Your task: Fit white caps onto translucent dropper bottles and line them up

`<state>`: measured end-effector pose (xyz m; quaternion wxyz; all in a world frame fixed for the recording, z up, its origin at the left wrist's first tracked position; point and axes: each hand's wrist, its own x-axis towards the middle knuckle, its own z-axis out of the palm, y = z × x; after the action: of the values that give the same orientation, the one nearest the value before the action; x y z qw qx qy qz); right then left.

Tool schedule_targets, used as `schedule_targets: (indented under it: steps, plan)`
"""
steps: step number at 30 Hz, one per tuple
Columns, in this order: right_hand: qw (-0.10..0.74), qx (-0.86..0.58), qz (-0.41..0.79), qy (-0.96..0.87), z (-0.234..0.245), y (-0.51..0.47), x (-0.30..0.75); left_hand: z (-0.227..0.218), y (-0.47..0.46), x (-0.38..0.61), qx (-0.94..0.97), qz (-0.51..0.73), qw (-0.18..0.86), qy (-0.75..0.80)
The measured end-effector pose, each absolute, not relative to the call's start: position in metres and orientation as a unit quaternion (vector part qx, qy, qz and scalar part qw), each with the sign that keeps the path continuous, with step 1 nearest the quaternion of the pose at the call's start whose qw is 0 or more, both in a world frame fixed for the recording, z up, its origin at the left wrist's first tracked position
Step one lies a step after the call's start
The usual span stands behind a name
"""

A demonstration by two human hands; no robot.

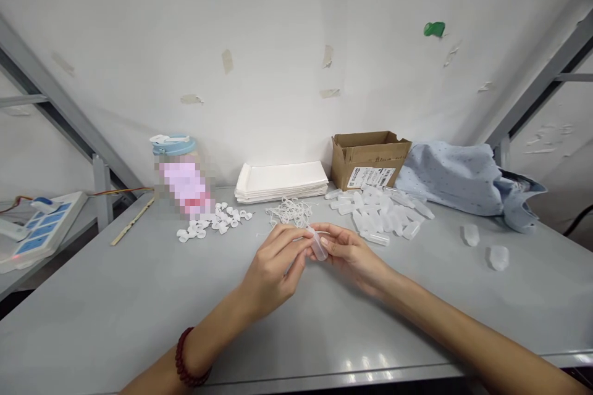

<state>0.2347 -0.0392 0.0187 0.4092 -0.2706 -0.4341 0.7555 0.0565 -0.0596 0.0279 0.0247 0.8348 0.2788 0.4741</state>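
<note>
Handling 1 clear tube (pixel 319 245) just above the bench (pixel 139 296)
Tube clasped in right hand (pixel 349 253) fingers, left hand (pixel 273 265) fingers pinched at its mouth — likely best held steady, pressed squarely.

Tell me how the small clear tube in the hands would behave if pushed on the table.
The small clear tube looks like thin hollow plastic, so probably light and fairly stiff. Being round, it would likely roll on the smooth table.

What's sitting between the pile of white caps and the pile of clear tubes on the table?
A small tangle of thin white loops, lying between the white caps and the clear tubes, in the head view.
</note>
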Motion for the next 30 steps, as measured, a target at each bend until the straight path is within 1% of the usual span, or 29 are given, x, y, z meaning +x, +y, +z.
schedule_targets:
  steps: [7,10,14,23,30]
  plan:
    - [0.410,-0.257,0.765,-0.424,0.016,-0.039,0.234,0.030,-0.060,0.056,0.824,0.489,0.040,0.283]
    - [0.411,-0.260,0.765,-0.423,0.017,-0.039,0.235,0.031,-0.060,0.055,0.802,0.502,0.040,0.321]
    - [0.414,-0.250,0.763,-0.430,0.019,-0.038,0.236,0.028,-0.058,0.055,0.794,0.478,0.053,0.372]
    - [0.430,-0.259,0.759,-0.414,0.022,-0.039,0.237,0.020,-0.056,0.059,0.833,0.462,0.018,0.302]
    - [0.433,-0.271,0.755,-0.411,0.023,-0.041,0.236,0.019,-0.056,0.058,0.846,0.435,0.011,0.309]
